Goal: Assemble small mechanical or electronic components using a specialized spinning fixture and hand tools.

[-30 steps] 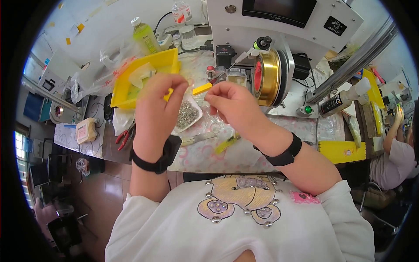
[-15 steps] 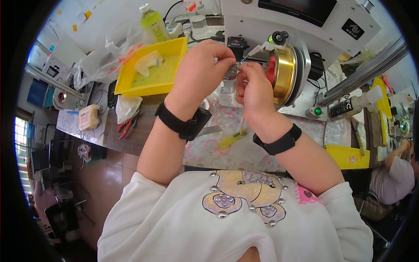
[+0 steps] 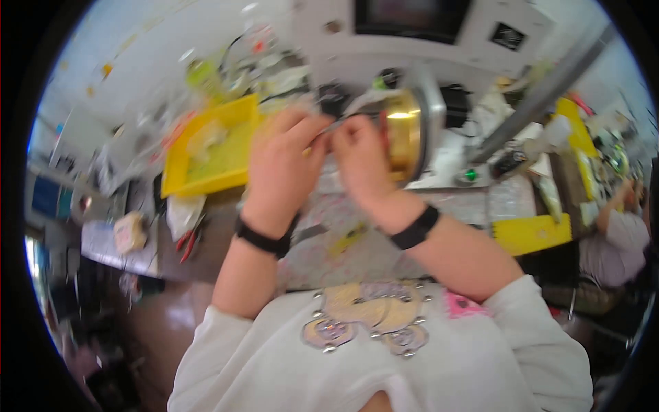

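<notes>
My left hand (image 3: 283, 165) and my right hand (image 3: 358, 163) are close together in front of a white machine (image 3: 322, 51). Both have thumb and fingers pinched, with the fingertips almost meeting. Whatever lies between them is too small and blurred to make out. Just right of my right hand is a gold-coloured spool (image 3: 403, 137) mounted on the machine. A small black block (image 3: 333, 98) sits right behind my fingertips. Each wrist wears a black band.
A yellow tray (image 3: 206, 187) stands left of my hands, with red-handled pliers (image 3: 187, 242) nearer me. A green-liquid bottle (image 3: 201, 75) is behind it. At right are a metal post (image 3: 542, 89), a lit green button (image 3: 470, 176) and a yellow sheet (image 3: 528, 235). Another person (image 3: 613, 237) sits far right.
The view has shifted and blurred, so the machine, tray and hands sit further left. My hands stay pinched close together and appear slightly nearer to me, away from the machine.
</notes>
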`<state>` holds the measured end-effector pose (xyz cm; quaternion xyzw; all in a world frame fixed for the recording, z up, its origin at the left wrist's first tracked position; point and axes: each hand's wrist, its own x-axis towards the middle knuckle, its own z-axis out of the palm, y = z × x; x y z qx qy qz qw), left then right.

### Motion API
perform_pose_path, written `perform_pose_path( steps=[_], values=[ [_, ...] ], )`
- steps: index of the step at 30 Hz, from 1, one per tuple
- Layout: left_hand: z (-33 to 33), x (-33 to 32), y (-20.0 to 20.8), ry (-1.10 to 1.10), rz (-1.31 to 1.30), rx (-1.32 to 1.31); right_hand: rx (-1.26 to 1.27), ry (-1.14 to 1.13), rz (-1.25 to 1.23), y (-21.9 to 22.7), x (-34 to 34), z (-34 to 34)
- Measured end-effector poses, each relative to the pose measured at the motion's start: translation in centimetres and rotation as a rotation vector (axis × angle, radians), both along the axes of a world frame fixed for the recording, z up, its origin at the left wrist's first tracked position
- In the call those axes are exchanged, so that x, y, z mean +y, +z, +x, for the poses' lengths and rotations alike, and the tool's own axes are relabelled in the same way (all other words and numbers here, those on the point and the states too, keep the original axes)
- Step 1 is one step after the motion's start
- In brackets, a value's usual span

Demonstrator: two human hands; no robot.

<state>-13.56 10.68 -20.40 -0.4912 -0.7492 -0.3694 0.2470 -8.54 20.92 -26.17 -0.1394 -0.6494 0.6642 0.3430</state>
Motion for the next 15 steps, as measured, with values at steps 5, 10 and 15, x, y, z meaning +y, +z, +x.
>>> perform_pose_path(
  steps=[5, 10, 15],
  values=[
    [2.0, 3.0, -0.4, -0.057, -0.094, 0.052, 0.006, -0.060, -0.108, -2.5, 1.4, -0.6],
    [0.8, -0.6, 0.6, -0.002, -0.146, 0.444, 0.122, 0.119, -0.058, -6.1, -1.5, -10.2],
    [3.2, 1.3, 1.1, 0.003, -0.137, 0.317, -0.117, 0.045, -0.155, -4.4, 0.5, -6.6]
  ],
)
